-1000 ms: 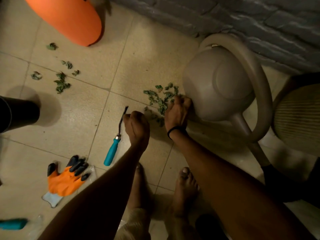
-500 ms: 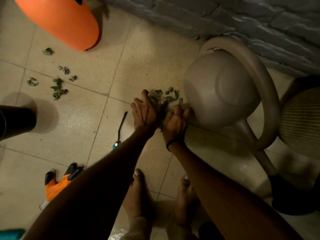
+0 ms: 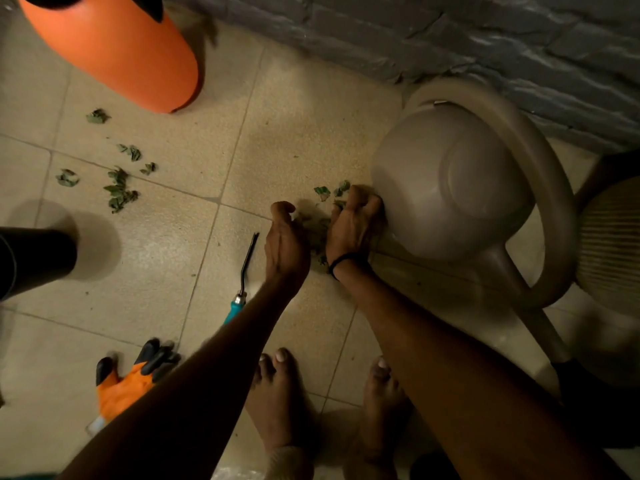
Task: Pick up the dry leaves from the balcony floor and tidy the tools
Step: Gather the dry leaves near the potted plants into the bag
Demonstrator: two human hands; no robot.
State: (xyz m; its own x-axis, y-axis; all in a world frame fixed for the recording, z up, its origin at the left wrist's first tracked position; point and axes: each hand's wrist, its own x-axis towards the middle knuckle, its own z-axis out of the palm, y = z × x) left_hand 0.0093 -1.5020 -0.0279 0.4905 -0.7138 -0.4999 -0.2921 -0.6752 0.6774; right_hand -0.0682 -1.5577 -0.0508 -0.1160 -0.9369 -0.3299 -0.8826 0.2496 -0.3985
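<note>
A small pile of dry green leaves [image 3: 317, 233] lies on the tiled floor beside a beige watering can [image 3: 450, 188]. My left hand [image 3: 285, 240] cups the pile from the left, thumb up and fingers curved in toward it. From the right, my right hand [image 3: 353, 226] curls its fingers over the leaves, its knuckles against the can. A few leaves [image 3: 323, 192] lie loose just beyond the hands. More leaves [image 3: 119, 192] are scattered at the far left. A hand weeder with a teal handle [image 3: 242, 271] lies left of my left forearm. An orange and black glove [image 3: 128, 382] lies lower left.
An orange container [image 3: 114, 53] stands at the top left. A black cylinder [image 3: 34, 258] is at the left edge. The grey brick wall [image 3: 450, 36] runs along the top, and a ribbed round seat [image 3: 613, 237] sits at the right. My bare feet [image 3: 277, 393] are below the hands.
My left hand left its spot near the weeder and came against the leaf pile. Both hands have drawn the spread leaves into a tight heap between them.
</note>
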